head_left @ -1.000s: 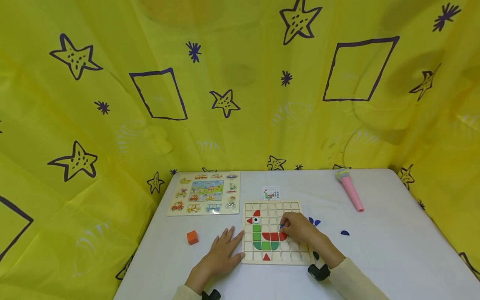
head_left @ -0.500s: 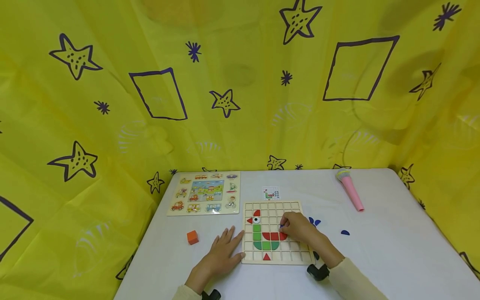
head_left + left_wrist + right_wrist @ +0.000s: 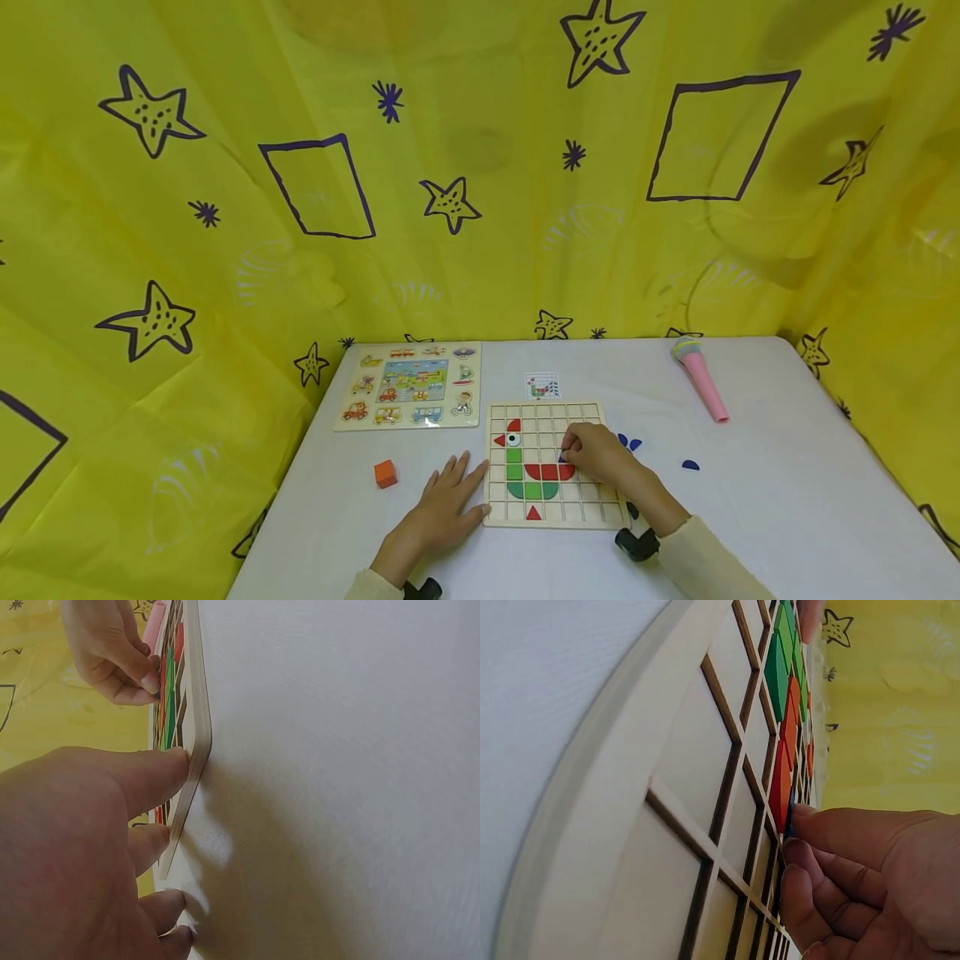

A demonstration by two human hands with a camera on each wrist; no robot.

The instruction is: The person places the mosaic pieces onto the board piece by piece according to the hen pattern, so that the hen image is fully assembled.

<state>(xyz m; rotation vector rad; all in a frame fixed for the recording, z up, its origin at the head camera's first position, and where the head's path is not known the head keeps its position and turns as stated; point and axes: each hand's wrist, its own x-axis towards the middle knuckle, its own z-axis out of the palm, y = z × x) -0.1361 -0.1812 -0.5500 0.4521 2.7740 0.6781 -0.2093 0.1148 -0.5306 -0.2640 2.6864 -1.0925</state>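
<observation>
A wooden grid board (image 3: 585, 512) lies on the white table, bearing a bird figure of flat pieces: green squares (image 3: 513, 464), a row of red pieces (image 3: 550, 472), a round eye piece (image 3: 513, 439) and a red triangle (image 3: 533, 513) at the bottom. My right hand (image 3: 597, 452) is over the board's right half. Its thumb and fingers pinch a small blue piece (image 3: 790, 818), mostly hidden by the fingertips, right at the end of the red row. With fingers spread, my left hand (image 3: 447, 504) rests at the board's left edge, thumb and index fingertips touching it.
Blue half-round pieces (image 3: 690, 465) lie right of the board; a dark piece (image 3: 632, 510) sits by its right edge. Behind it is a pattern card (image 3: 542, 386). A vehicle puzzle (image 3: 360, 386), an orange cube (image 3: 386, 474) and a pink microphone (image 3: 702, 383) also lie around.
The right fingertips shift very slightly with the blue piece, which stays just above the red row. The left hand keeps its place at the board's edge.
</observation>
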